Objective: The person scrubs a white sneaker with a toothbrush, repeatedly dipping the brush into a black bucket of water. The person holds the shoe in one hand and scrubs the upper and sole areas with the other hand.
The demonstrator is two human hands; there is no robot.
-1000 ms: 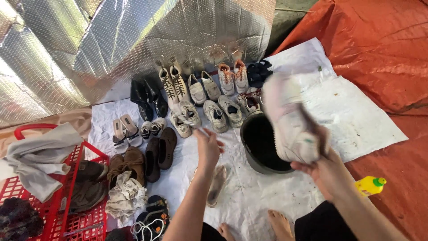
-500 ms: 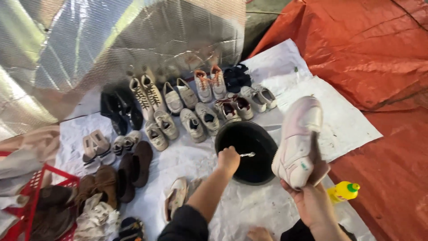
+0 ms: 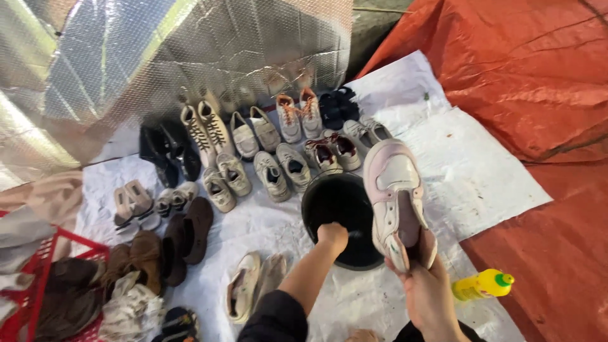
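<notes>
A white sheet [image 3: 468,183] covers the floor beside an orange tarp [image 3: 538,82]. On the sheet lie rows of shoes [image 3: 253,152], a black basin [image 3: 339,212], a yellow bottle [image 3: 481,285] and a red basket [image 3: 38,278] at the left edge.

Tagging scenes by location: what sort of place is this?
Probably a makeshift shoe-cleaning spot on the ground: rows of shoes on a white sheet, an orange tarp, and a black basin beside the white sneaker in the right hand.
</notes>
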